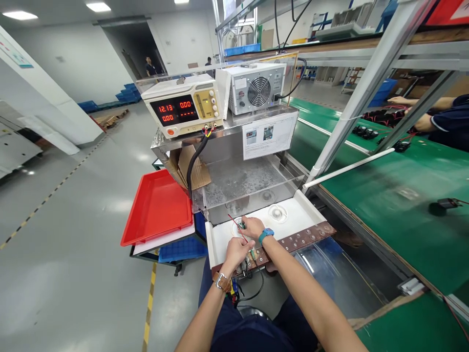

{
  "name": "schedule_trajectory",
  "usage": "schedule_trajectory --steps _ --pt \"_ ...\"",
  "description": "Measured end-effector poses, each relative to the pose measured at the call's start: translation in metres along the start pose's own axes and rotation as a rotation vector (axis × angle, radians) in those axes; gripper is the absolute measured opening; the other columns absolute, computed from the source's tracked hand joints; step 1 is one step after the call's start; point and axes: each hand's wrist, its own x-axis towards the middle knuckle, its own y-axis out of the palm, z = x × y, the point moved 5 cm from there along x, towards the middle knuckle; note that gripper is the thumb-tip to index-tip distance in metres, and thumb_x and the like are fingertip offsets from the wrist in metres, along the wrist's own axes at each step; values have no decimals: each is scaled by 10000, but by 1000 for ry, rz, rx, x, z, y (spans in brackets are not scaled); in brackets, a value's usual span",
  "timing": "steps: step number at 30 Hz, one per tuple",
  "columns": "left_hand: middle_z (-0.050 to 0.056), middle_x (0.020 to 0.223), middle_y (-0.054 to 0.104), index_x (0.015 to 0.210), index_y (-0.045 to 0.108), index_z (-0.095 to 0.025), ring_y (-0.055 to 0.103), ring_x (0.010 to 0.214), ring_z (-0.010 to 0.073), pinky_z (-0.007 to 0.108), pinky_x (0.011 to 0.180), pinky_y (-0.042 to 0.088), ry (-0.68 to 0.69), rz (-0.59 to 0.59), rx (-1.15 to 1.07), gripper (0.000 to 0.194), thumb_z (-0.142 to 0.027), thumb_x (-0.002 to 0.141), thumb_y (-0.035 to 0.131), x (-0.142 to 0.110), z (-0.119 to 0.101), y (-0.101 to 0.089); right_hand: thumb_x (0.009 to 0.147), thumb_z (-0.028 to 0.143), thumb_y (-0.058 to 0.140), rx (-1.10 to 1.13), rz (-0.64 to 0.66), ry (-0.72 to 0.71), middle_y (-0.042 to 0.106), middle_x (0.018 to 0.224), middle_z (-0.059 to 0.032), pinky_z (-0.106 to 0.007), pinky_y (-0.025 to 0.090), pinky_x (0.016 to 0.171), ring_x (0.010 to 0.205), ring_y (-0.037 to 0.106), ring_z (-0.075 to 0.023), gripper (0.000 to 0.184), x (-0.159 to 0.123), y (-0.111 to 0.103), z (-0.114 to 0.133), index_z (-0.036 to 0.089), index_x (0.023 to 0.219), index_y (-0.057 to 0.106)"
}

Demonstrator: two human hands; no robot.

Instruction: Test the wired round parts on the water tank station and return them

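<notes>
your left hand point(236, 249) is curled shut over the red wire point(245, 239) at the white tray's point(298, 215) near edge; your right hand point(251, 226) pinches the small circuit board point(241, 225) just beyond.

two power supplies point(185, 105), one red tray point(157, 208)

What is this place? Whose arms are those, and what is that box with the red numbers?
The camera sits on a person's head, so those arms are that person's own. The right hand pinches a tiny green part with red wires on a white tray. The left hand is closed over thin wires beside it. The box with red numbers looks like a power supply; next to it stands a white box with a fan. A red tray lies left, and a green belt runs right, where another person's arms work.
</notes>
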Motion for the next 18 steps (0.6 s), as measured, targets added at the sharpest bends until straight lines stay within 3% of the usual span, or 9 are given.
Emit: schedule_trajectory --steps 7,18 --pt "-37 456 456 462 514 -179 392 490 105 254 529 267 -33 2 -11 393 -444 734 616 -5 -8 -6 840 447 644 29 -22 15 714 969 -80 -270 382 724 953 652 -248 361 -5 -7 5 203 1101 589" --pt "-26 437 469 430 500 -181 419 482 114 261 512 262 -33 -48 22 363 -371 701 649 -1 0 -4 787 393 673 61 -94 1 717 921 -83 -275 373 700 908 662 -256 313 2 4 6 202 1030 627"
